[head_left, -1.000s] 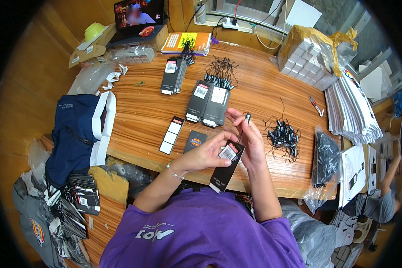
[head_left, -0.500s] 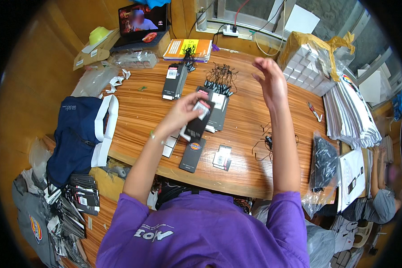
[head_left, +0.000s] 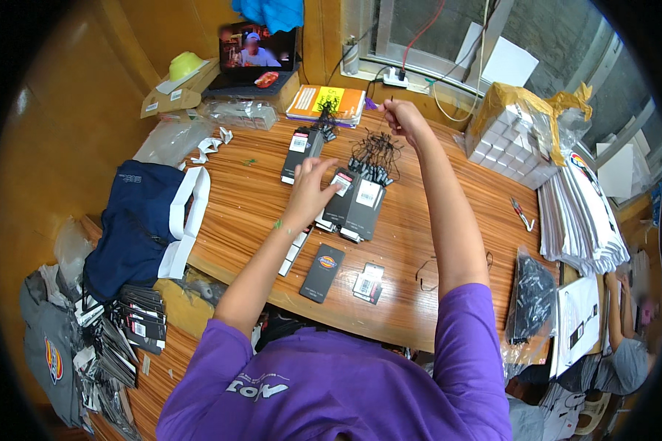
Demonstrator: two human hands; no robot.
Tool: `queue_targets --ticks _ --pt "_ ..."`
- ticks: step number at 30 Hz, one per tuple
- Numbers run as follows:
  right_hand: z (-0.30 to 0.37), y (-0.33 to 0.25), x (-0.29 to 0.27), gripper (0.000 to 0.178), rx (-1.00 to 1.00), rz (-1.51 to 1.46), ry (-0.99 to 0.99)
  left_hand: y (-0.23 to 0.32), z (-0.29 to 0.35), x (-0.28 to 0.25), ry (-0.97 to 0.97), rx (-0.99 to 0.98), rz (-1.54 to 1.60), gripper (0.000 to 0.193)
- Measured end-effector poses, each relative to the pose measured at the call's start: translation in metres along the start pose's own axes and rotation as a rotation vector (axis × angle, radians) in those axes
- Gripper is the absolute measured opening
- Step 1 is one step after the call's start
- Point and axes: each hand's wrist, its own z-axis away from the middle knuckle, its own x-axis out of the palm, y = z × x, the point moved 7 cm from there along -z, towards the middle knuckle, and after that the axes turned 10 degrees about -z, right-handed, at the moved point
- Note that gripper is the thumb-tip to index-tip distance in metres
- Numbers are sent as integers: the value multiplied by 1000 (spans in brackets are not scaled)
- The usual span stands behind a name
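Note:
My left hand is spread open at the left edge of a stack of dark grey hang tags, its thumb near a tag with a white barcode label. Black string loops with small plastic ends fan out from the far end of this stack. Beyond them my right hand is raised with its fingers pinched, seemingly on a thin black string. A second bundle of tags lies behind my left hand. Nearer me are a single dark tag with an oval logo and small barcode tags.
Far left stand a laptop, a yellow-green bowl and orange booklets. Navy fabric covers the left edge. Rightward are wrapped white boxes, snips, folded white goods and a bag of black strings. Another person sits far right.
My left hand has let go of the hang tag, which now lies on the stack. My right hand has moved left toward the string loops, its fingers now pinched. The view has shifted slightly.

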Motion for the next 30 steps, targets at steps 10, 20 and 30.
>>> queue_targets --ticks 10,20,30 --pt "-25 64 -13 21 114 -41 186 19 108 -19 -359 44 108 43" --pt "197 63 25 23 -237 554 -173 10 100 0 -671 166 -96 73" --pt "289 117 50 31 -267 858 88 23 96 -13 -524 273 -117 61"
